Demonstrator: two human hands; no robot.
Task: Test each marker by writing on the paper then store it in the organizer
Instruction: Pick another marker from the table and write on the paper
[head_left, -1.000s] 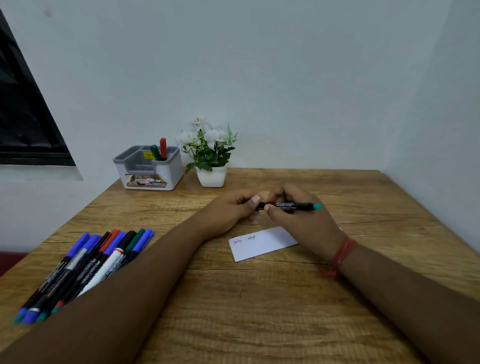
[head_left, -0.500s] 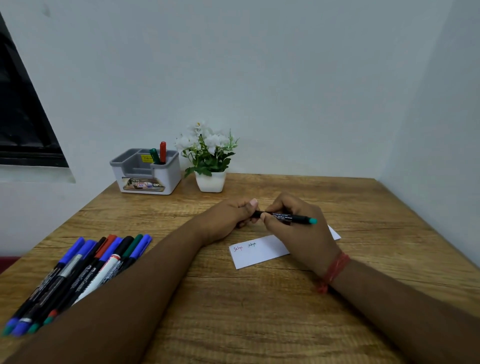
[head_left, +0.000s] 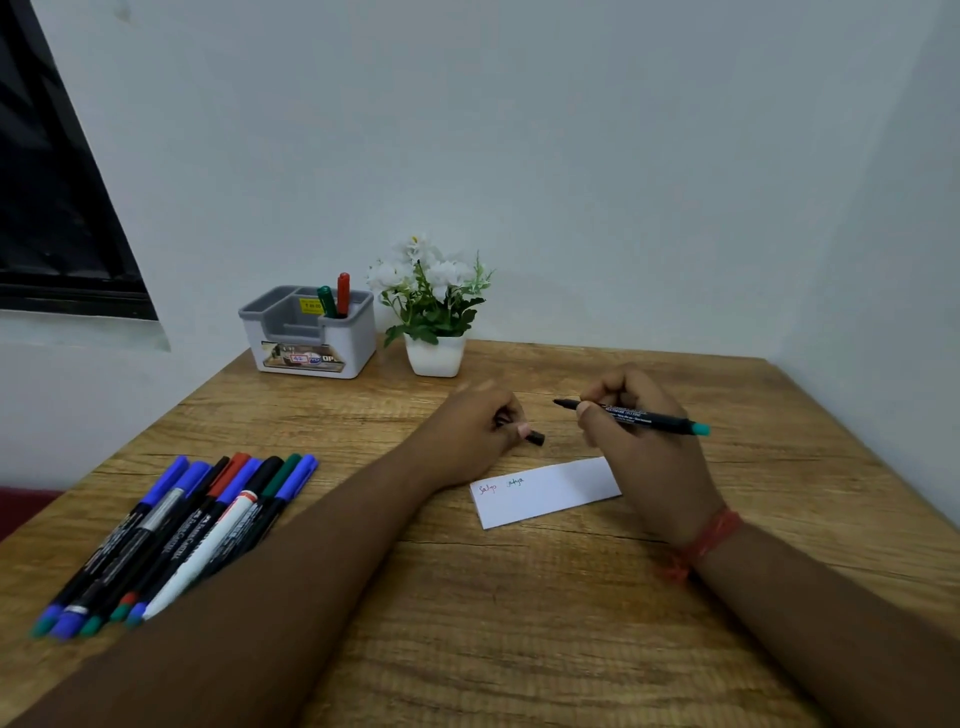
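Marker (head_left: 631, 417) uncapped above the paper slip (head_left: 545, 491).
Right hand (head_left: 641, 447) grips its barrel; left hand (head_left: 480, 431) pinches the black cap (head_left: 535, 438).

Desk (head_left: 519, 649): wooden top, warm brown, pronounced grain with dark crack-like lines running across it; set into a room corner, its far edge against the back wall and its right edge along the side wall. Back wall (head_left: 519, 156): plain, pale grey-white, unmarked but for a faint smudge near the upper left. Side wall (head_left: 909, 312): same pale finish, meeting the back wall in a vertical corner at right. Window (head_left: 47, 208): upper left, dark pane, black frame, pale sill below. Light: soft, even, no hard shadows. Dark red surface (head_left: 21, 506): at left edge beneath the sill, kind not discernible.
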